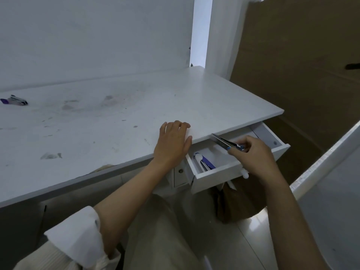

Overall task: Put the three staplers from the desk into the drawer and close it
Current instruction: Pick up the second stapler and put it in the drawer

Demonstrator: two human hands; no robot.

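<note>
The white drawer (218, 175) under the desk's right end stands pulled out. Inside it, at the left, lies a blue and white stapler (203, 162). My right hand (253, 156) hovers over the drawer, shut on a second stapler (226, 142), silver with blue, its nose pointing toward the desk edge. Flat on the white desk (116, 117), near its front edge beside the drawer, rests my left hand (172, 143), fingers spread and holding nothing. A third stapler (14, 100), purple and white, lies on the desk at the far left.
A white wall backs the desk. Brown cardboard (296, 65) stands to the right, beyond the drawer. A white panel edge (327, 158) slants at the lower right. A small drawer with a knob (181, 171) sits left of the open one. My knee is below.
</note>
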